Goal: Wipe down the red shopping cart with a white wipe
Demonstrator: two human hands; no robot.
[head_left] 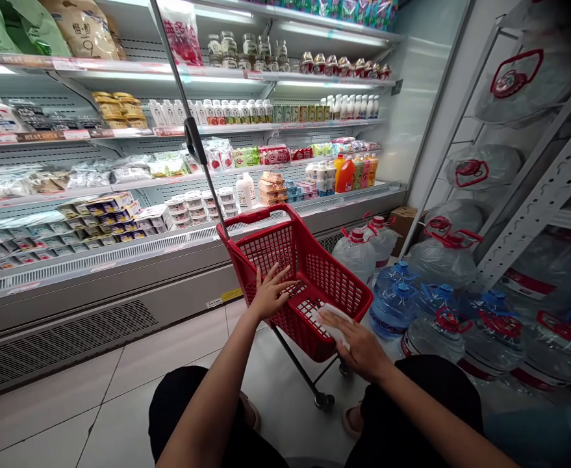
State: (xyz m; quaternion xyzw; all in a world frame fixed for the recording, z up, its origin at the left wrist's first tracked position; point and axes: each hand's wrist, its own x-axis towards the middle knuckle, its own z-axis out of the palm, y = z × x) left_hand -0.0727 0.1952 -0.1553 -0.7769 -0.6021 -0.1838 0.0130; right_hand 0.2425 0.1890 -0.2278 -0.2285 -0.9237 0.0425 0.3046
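Observation:
A small red shopping cart (336, 268) with a plastic mesh basket and metal legs on wheels stands in front of my knees. My left hand (271, 294) is at the basket's left side wall, fingers spread, with nothing in it; I cannot tell how firmly it touches. In my right hand (360, 350) is a white cloth or wipe (332, 318), spread flat under the fingers at the basket's near right rim. Inside, the visible part of the basket holds no goods. A thin dark pole (175, 71) with a black clip rises at the cart's far left corner.
Behind the cart runs an open refrigerated shelf unit (182, 257) stocked with cups, bottles and packs. Large water bottles (395, 296) crowd the floor to the right, beside a white metal rack (533, 188) holding more. Pale tiles (134, 390) cover the floor at left.

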